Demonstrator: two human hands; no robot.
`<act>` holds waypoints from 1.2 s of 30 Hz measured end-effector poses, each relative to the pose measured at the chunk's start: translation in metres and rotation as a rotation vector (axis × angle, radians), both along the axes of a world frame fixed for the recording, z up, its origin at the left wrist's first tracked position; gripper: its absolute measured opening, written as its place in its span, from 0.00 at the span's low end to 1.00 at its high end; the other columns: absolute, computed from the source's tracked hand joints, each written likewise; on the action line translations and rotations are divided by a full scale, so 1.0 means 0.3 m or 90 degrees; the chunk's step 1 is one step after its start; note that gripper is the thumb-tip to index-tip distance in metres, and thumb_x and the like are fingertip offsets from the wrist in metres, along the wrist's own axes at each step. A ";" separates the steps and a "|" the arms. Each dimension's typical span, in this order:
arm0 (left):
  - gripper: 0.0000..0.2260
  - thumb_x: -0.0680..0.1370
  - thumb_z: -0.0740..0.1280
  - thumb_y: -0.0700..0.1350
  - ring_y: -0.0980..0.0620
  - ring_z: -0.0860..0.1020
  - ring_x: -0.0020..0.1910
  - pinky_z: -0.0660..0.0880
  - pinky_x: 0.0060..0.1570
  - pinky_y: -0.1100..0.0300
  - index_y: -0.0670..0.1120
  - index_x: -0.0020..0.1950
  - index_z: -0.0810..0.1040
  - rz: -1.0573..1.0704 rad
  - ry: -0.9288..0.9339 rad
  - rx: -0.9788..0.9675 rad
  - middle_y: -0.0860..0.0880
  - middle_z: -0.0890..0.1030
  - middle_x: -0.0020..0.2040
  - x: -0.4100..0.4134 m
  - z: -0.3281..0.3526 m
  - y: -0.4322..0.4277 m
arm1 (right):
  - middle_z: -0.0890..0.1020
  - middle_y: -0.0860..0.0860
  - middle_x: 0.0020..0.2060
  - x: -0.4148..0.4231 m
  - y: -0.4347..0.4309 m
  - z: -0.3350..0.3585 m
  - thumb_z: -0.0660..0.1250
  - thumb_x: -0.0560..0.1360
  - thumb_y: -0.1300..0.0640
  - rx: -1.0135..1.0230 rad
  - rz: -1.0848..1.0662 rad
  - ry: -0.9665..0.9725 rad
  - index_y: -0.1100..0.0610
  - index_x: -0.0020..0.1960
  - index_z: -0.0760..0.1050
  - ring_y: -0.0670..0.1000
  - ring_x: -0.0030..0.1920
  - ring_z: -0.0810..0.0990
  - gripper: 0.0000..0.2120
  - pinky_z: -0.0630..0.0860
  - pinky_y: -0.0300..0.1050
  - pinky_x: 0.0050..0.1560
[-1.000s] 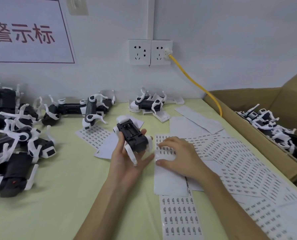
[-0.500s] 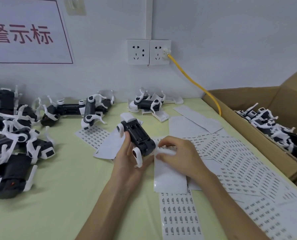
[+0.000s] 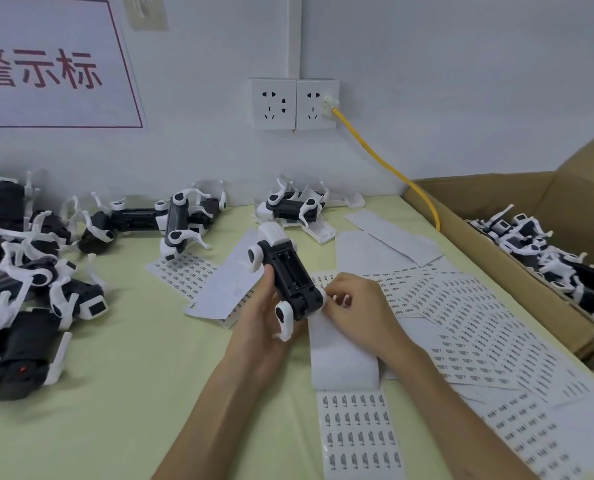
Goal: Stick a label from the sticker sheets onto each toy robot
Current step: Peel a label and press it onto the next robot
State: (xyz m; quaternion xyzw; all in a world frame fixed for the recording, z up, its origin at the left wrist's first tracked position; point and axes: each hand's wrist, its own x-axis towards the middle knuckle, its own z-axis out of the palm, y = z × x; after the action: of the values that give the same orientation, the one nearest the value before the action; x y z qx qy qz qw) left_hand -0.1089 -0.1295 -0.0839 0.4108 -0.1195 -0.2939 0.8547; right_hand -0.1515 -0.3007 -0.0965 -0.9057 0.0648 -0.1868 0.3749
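My left hand [image 3: 257,327] grips a black toy robot [image 3: 288,275] with white legs, belly up, above the yellow-green table [image 3: 133,375]. My right hand [image 3: 361,313] is at the robot's near right corner, fingertips curled and pinching something small and white there, apparently a label. Sticker sheets [image 3: 462,306] with rows of small printed labels fan out under and to the right of that hand. Another sticker sheet [image 3: 358,434] lies near the front edge, below a blank stretch of backing [image 3: 340,358].
A pile of toy robots [image 3: 29,271] fills the table's left side, and more robots [image 3: 181,220] lie along the back wall. A cardboard box [image 3: 462,237] on the right holds several robots [image 3: 548,251]. A yellow cable [image 3: 385,164] runs from the wall sockets [image 3: 294,103].
My right hand lifted off the sticker sheet and moved up to the robot's near end. My left hand tilted the robot toward it.
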 end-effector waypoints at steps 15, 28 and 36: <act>0.18 0.82 0.62 0.61 0.52 0.85 0.50 0.78 0.54 0.62 0.55 0.54 0.88 0.012 -0.088 0.024 0.50 0.87 0.47 -0.008 -0.001 -0.009 | 0.84 0.38 0.35 -0.016 0.002 0.021 0.78 0.68 0.55 0.063 0.018 0.015 0.39 0.34 0.80 0.40 0.37 0.82 0.12 0.73 0.30 0.38; 0.18 0.78 0.68 0.63 0.48 0.85 0.53 0.66 0.66 0.48 0.52 0.54 0.88 0.003 -0.075 0.033 0.47 0.87 0.49 -0.004 -0.017 -0.007 | 0.79 0.37 0.28 -0.012 0.005 0.012 0.71 0.70 0.53 0.012 0.026 0.012 0.40 0.31 0.77 0.42 0.32 0.75 0.12 0.69 0.32 0.35; 0.15 0.81 0.64 0.62 0.40 0.79 0.53 0.61 0.53 0.48 0.57 0.54 0.88 0.007 -0.092 0.072 0.47 0.87 0.46 -0.003 -0.008 -0.005 | 0.85 0.40 0.36 -0.005 -0.003 0.019 0.73 0.74 0.58 0.081 -0.006 0.083 0.45 0.39 0.84 0.39 0.39 0.81 0.09 0.72 0.29 0.39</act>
State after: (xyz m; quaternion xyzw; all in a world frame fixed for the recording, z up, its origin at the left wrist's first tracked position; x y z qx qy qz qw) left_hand -0.1096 -0.1310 -0.0864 0.4791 -0.1618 -0.2654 0.8209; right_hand -0.1529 -0.3015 -0.0908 -0.8900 0.1054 -0.1249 0.4256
